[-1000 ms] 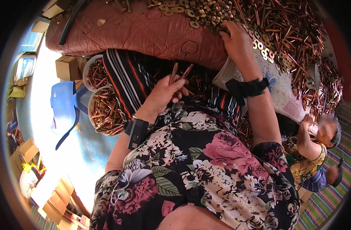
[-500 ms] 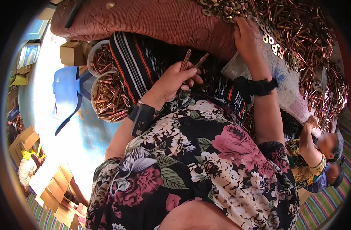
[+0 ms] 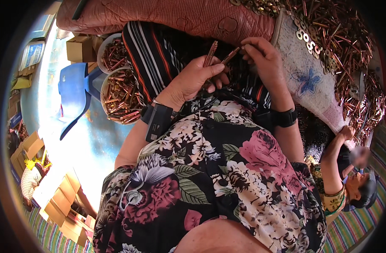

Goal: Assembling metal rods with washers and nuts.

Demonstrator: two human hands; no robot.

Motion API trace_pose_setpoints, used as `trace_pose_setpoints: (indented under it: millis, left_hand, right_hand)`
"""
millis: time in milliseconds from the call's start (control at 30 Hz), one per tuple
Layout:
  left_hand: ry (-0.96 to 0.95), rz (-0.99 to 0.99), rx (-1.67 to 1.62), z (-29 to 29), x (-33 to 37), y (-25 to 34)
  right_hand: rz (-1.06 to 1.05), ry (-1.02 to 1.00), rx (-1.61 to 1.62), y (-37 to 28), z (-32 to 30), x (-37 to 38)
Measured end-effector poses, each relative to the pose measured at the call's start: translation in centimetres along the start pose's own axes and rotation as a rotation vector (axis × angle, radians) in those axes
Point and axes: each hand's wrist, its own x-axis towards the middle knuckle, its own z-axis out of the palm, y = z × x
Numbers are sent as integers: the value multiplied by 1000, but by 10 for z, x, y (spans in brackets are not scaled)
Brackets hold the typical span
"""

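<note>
My left hand (image 3: 195, 80) is closed around slim copper-coloured metal rods (image 3: 210, 54). Two of them stick out past the thumb, pointing up and to the right. Close by on the right, my right hand (image 3: 266, 63) pinches its thumb and forefinger at the far end of the second rod (image 3: 232, 55). Whatever sits between those fingertips is too small to make out. Beyond the right hand, flat ring washers (image 3: 303, 36) lie at the edge of a big heap of copper-coloured rods (image 3: 327, 46).
A reddish quilted cover (image 3: 167, 17) lies across the far side, and a pale cloth (image 3: 298, 69) borders the heap. Tubs of rods (image 3: 102, 96) stand at my left by a blue chair (image 3: 73, 92). At the right, a person (image 3: 334, 168) reaches toward the heap.
My right hand has come from the washers at the far edge back and down to the rods in my left hand. The left hand has hardly moved.
</note>
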Motion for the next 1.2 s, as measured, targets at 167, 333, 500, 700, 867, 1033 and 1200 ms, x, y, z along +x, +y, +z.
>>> trace_pose_setpoints:
  millis: [167,333,500,700,867,1033,1200]
  left_hand:
    - [9,-24,-4,2,-2,0]
    - [15,-56,-17,0,-5,1]
    - [-14,-88,-27,0,-6,4]
    - [-48,-95,3,-4,-4,2]
    - [-43,-112,11,-2,-4,5]
    - [-63,-133,-64,-4,-4,1]
    - [-30,-121,-2,-2,-4,2]
  right_hand:
    - [32,-17,92,0,5,-5]
    - [22,-109,139,2,2,-8]
    - [-8,-131,102,6,-1,-8]
    - [22,-149,111,6,-2,-9]
    - [80,-104,231,11,1,-11]
    - [-36,-115,79,9,1,-11]
    - [51,-95,86,10,3,-10]
